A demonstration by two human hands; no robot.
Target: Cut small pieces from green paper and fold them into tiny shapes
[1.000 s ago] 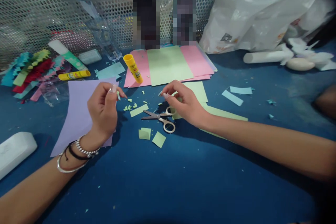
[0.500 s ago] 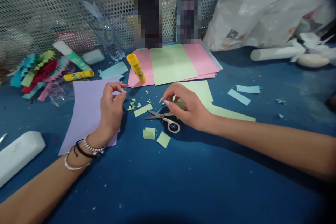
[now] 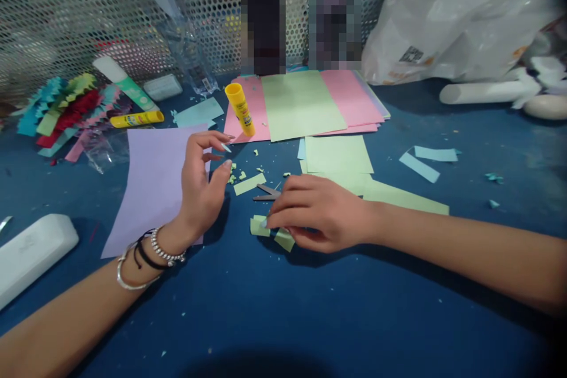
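Observation:
My left hand [image 3: 204, 186] hovers over the right edge of a purple sheet [image 3: 153, 180], thumb and fingers apart and nothing in them. My right hand [image 3: 325, 212] reaches down across the scissors [image 3: 268, 194], hiding their handles; only the blades show. Its fingertips touch or nearly touch a small folded light-green paper piece [image 3: 258, 226]. Under its thumb side lies another small green piece [image 3: 284, 240], partly covered. Between the hands are a green paper strip [image 3: 249, 184] and several tiny green scraps [image 3: 242, 175].
An upright yellow glue stick [image 3: 240, 109] stands on stacked pink sheets [image 3: 349, 97] topped by a green sheet [image 3: 301, 103]. Its yellow cap-like tube [image 3: 137, 119] lies left, beside fringed coloured paper [image 3: 71, 109]. Green sheets [image 3: 339, 155] and blue strips [image 3: 419, 167] lie right. A white case [image 3: 39, 254] sits left.
My right hand has moved down toward me, from above the scissors' handles to the small green pieces, now covering the handles. My left hand's thumb and fingers have spread apart. The view has shifted slightly.

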